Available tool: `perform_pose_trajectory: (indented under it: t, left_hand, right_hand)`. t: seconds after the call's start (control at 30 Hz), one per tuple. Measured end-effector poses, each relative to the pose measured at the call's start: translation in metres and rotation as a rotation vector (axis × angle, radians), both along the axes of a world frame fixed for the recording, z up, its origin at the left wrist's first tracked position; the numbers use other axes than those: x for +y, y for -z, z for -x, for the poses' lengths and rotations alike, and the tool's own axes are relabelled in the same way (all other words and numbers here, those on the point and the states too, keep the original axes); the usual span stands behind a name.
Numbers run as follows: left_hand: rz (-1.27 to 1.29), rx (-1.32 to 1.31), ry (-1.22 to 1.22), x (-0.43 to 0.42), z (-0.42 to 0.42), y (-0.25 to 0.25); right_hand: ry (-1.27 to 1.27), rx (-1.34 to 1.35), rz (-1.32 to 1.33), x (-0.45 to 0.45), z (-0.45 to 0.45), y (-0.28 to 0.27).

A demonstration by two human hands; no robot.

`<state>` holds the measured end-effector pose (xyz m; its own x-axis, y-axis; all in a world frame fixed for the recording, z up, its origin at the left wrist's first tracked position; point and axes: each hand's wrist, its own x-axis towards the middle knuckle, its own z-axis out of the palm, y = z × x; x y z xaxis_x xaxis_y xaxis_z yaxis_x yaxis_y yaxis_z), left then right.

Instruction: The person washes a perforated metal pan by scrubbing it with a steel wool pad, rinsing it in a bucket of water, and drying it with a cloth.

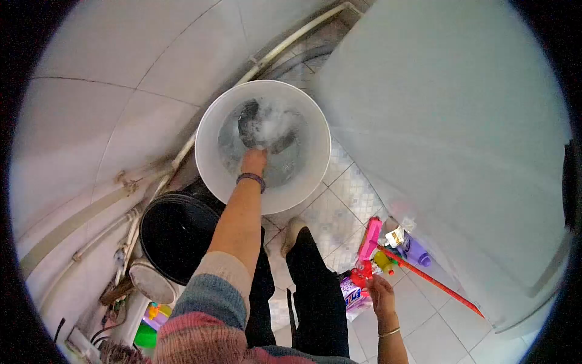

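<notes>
A large white bucket (203, 142) holds cloudy, frothy water. Dark cloth (247, 124) lies partly under that water. My left hand (254, 161), with a dark purple band at the wrist, reaches down into the bucket beside the cloth; its fingers are hidden by the water, so I cannot tell whether they grip it. Low on the right, my right hand (382, 294) has its fingers curled at the edge of a small red plastic thing (362, 273), which seems to be in its grasp. Just below that is a purple-and-white printed packet (354, 297).
Left of my legs stands a black bucket (182, 233) beside a pale round tub (151, 280). Pipes (188, 145) run along the tiled wall. A large white appliance (448, 133) fills the right side. By it lie a purple bottle (415, 250), a yellow bottle (383, 262) and a pink-headed brush with red handle (436, 279).
</notes>
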<state>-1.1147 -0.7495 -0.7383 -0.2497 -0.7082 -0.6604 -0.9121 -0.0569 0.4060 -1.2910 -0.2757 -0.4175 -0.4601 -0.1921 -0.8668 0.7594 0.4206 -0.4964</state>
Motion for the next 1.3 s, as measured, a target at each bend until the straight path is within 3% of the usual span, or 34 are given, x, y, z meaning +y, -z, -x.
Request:
perform_pose_trajectory:
  t: [0.03,0.13,0.17,0.3,0.37,0.47,0.57,0.6,0.67,0.77,0.87,0.9,0.93,0.97,1.07,1.1,1.17,1.23,1.3]
  left_hand:
    - [0.155,-0.020,0.259,-0.001,0.007,-0.011]
    - [-0.009,-0.183,-0.077,0.002,0.021,-0.027]
    - [0.043,-0.157,0.266,0.003,0.009,0.019]
    - [-0.153,-0.050,0.401,0.001,0.001,0.049]
    - [-0.239,-0.010,0.465,-0.011,-0.009,0.046]
    - [-0.095,-0.180,0.252,-0.026,-0.003,-0.014]
    - [0.143,-0.269,0.068,-0.025,0.000,-0.057]
    - [0.191,-0.315,0.143,-0.024,-0.003,-0.065]
    - [0.289,-0.396,0.288,-0.027,-0.004,-0.077]
    - [0.246,-0.421,0.430,-0.020,-0.001,-0.066]
    - [0.093,-0.372,0.593,-0.018,0.004,-0.070]
    - [0.107,-0.322,0.598,-0.015,-0.003,-0.059]
    - [0.120,-0.312,0.600,-0.020,-0.004,-0.062]
    - [0.133,-0.303,0.603,-0.025,-0.005,-0.067]
    - [0.104,-0.396,0.532,-0.042,0.000,-0.062]
    - [0.270,-0.517,0.707,-0.028,-0.002,-0.063]
    - [0.093,-0.392,0.696,-0.023,0.003,-0.060]
    - [-0.074,-0.284,0.661,-0.025,0.001,-0.062]
    - [0.035,-0.309,0.470,-0.029,-0.005,-0.064]
  right_hand:
    - [-0.030,0.013,0.015,0.004,0.000,0.000]
    - [0.005,0.035,-0.044,0.013,-0.002,0.003]
    - [0.040,0.041,-0.078,0.015,-0.003,0.004]
    - [-0.025,0.081,-0.054,-0.006,-0.006,0.007]
    - [-0.077,0.074,-0.064,-0.055,-0.004,0.006]
    - [-0.370,0.209,0.066,-0.157,-0.003,0.003]
    - [-0.683,0.323,0.405,-0.283,-0.002,0.024]
    - [-0.609,0.178,0.470,-0.330,-0.012,0.035]
    - [-0.732,0.186,0.563,-0.412,-0.029,0.082]
    - [-1.238,0.885,0.013,-0.484,-0.046,0.186]
    - [-1.240,1.060,-0.313,-0.485,-0.063,0.230]
    - [-1.400,1.094,-0.267,-0.482,-0.064,0.247]
    - [-1.563,1.116,-0.217,-0.475,-0.065,0.266]
    - [-1.503,0.878,-0.111,-0.471,-0.064,0.284]
    - [-1.732,0.885,-0.273,-0.469,-0.046,0.273]
    - [-1.592,0.704,-0.385,-0.474,-0.048,0.267]
    - [-1.677,1.175,-0.209,-0.455,-0.075,0.331]
    - [-1.564,0.945,-0.237,-0.460,-0.075,0.296]
    - [-1.393,0.765,-0.273,-0.470,-0.065,0.265]
